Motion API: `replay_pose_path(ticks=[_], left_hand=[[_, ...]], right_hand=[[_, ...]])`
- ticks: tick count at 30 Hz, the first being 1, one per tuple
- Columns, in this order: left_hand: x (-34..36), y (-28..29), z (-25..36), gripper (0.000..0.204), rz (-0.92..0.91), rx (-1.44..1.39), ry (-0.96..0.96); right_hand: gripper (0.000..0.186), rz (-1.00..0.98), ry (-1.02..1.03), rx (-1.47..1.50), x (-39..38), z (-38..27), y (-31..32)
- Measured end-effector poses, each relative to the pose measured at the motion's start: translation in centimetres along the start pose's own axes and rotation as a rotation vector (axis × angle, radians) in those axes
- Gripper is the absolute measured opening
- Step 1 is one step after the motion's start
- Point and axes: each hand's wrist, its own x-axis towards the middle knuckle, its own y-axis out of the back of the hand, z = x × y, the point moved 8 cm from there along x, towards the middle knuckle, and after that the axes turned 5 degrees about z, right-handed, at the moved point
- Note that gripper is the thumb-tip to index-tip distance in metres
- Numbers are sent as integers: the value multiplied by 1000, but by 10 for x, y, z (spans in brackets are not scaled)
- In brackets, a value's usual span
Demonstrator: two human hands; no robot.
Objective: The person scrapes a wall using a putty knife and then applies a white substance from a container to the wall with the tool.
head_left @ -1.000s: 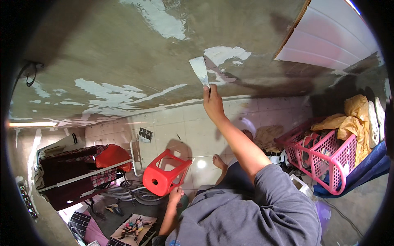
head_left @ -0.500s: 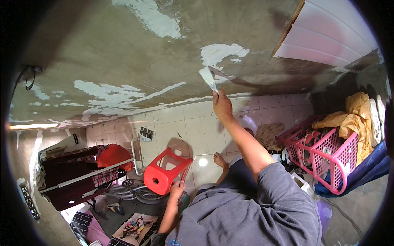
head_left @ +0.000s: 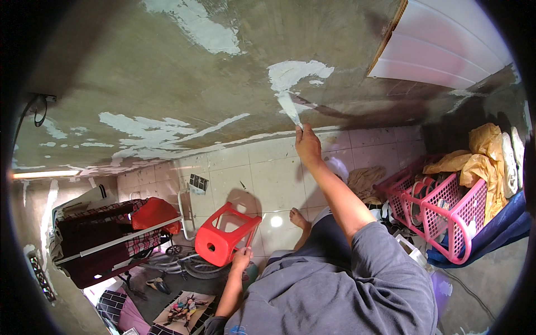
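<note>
My right hand (head_left: 308,146) is raised at arm's length and shut on a putty knife (head_left: 289,107). Its pale blade lies against the rough grey concrete surface (head_left: 167,67), just below a fresh white filler patch (head_left: 296,71). My left hand (head_left: 243,259) hangs low by my side, at the lower corner of a red plastic stool (head_left: 223,237). The hand looks to be touching the stool's edge, but its fingers are too small to read. My grey-sleeved right arm runs up from the lower right.
More white filler streaks (head_left: 145,131) cross the concrete at left. A white ribbed panel (head_left: 441,44) is at top right. A pink basket (head_left: 446,212) with yellow cloth (head_left: 474,162) stands right. A rack with dark fabric (head_left: 106,234) stands left. A bare foot (head_left: 298,218) rests on pale tiles (head_left: 268,167).
My right hand has drawn the putty knife down and to the right along the concrete, from beside the white patch to just under it. My left hand stays by the stool.
</note>
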Motion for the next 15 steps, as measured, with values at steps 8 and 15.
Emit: replay_pose_path(ticks=[8,15], left_hand=[[4,-7,9,43,-15,27,-11],[3,-18,19,40,-23,-39,8]], right_hand=[[29,179,307,-61,25,-38,28],[30,72,79,-141,21,18,53]])
